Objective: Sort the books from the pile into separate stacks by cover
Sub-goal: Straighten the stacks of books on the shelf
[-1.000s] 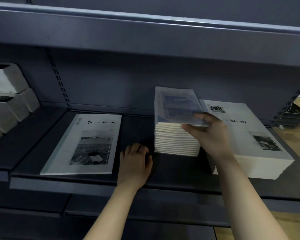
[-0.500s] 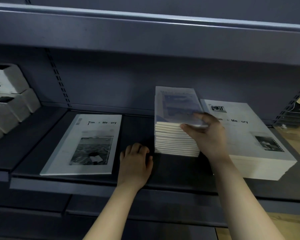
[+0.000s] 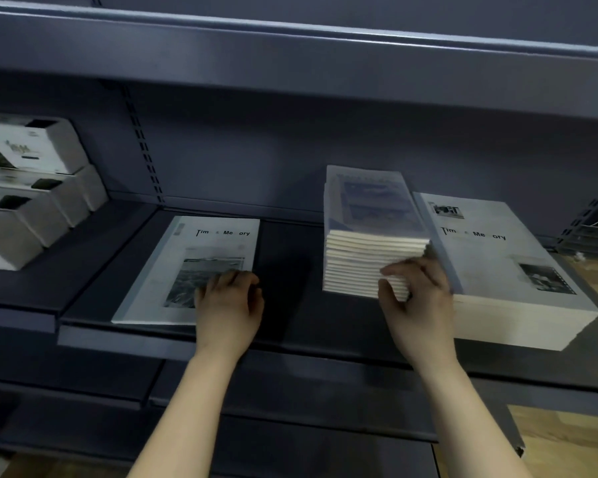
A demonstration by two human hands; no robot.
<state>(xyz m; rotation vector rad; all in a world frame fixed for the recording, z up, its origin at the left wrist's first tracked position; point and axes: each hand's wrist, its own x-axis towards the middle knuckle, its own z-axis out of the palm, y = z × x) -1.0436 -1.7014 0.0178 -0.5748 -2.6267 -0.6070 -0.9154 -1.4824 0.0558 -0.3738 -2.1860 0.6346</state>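
Our right hand [image 3: 415, 298] has dropped from the top of the middle stack [image 3: 370, 257] to pinch its lower books; our left hand [image 3: 229, 301], open, now rests on the single book [image 3: 190, 267], so another split looks likely.

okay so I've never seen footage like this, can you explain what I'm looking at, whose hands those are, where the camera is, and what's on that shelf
There is no machine here: a person wears a wide-angle camera on their head, so you look down along their own bare arms at a dark metal shelf. On it, to the left, lies a single book with a photo on its cover; the left hand rests on its near right corner. In the middle stands a stack of smaller books with a bluish cover on top; the right hand touches its near right corner, though I cannot tell whether it grips anything. To the right sits a wider stack. White boxes are piled at far left.
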